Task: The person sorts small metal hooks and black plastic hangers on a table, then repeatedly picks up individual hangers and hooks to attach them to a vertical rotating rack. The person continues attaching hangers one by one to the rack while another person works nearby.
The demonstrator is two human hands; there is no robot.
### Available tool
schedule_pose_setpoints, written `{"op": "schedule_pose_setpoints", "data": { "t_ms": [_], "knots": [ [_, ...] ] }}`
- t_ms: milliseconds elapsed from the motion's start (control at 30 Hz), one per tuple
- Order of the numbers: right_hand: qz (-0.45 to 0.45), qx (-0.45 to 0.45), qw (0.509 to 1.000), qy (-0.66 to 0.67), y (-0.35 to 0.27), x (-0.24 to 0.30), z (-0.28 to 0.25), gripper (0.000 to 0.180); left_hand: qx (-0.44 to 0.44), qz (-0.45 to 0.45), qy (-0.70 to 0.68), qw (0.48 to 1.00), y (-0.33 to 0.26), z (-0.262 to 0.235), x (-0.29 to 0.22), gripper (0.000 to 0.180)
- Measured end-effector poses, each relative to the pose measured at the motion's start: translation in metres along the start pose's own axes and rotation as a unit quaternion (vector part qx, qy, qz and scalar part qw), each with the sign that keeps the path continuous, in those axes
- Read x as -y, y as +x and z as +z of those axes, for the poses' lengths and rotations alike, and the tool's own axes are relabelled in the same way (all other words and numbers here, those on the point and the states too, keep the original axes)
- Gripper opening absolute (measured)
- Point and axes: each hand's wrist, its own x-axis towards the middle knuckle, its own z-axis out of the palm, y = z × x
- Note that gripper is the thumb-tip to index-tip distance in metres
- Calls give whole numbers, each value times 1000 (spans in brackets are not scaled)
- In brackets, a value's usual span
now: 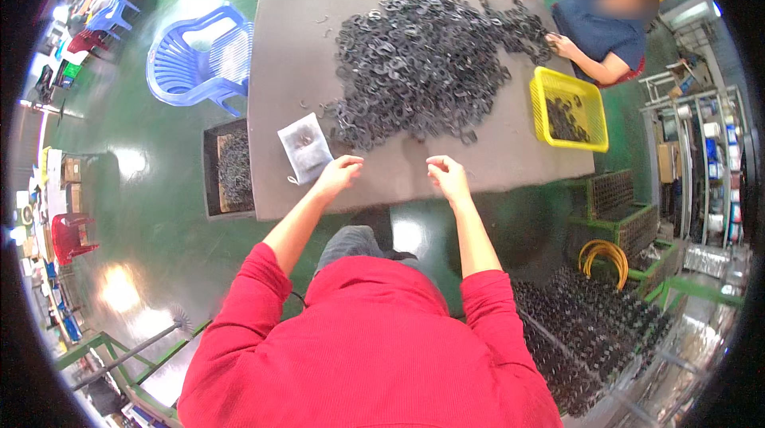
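A large heap of small black ring-shaped or hook-shaped parts lies on the grey-brown table in front of me. Near the table's front edge, just short of the heap, my left hand has loosely bent fingers, with nothing visible in it. Level with it to the right, my right hand is also loosely curled, its thumb apart from the fingers and nothing visible between them. A pale, see-through bag with something dark inside lies beside my left hand.
At the right table edge stands a yellow basket with some black parts. A co-worker handles parts at the far right. A blue plastic chair and a dark crate are left of the table. Metal racks stand at right.
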Motion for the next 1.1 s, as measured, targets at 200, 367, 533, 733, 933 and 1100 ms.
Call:
{"op": "schedule_pose_setpoints", "data": {
  "t_ms": [200, 367, 533, 733, 933, 1100],
  "knots": [
    [107, 8, 994, 33, 105, 26, 39, 14, -7, 23, -3, 1000, 100, -39, -62, 28],
    [117, 40, 992, 13, 178, 67, 37, 18, -38, 54, -29, 997, 161, -84, -84, 29],
    [120, 39, 992, 9, 229, 87, 31, 17, -154, 45, 17, 987, 201, -119, -83, 28],
    [-201, -134, 965, -102, 371, 136, -3, 15, -455, 205, 315, 807, 278, -215, -76, 42],
    [-304, -206, 894, -257, 595, 217, -55, 26, -436, 11, 492, 754, 348, -284, -115, 61],
    [-343, -244, 833, -360, 786, 214, -91, 53, -461, 35, 527, 713, 343, -276, -114, 62]
  ]
}}
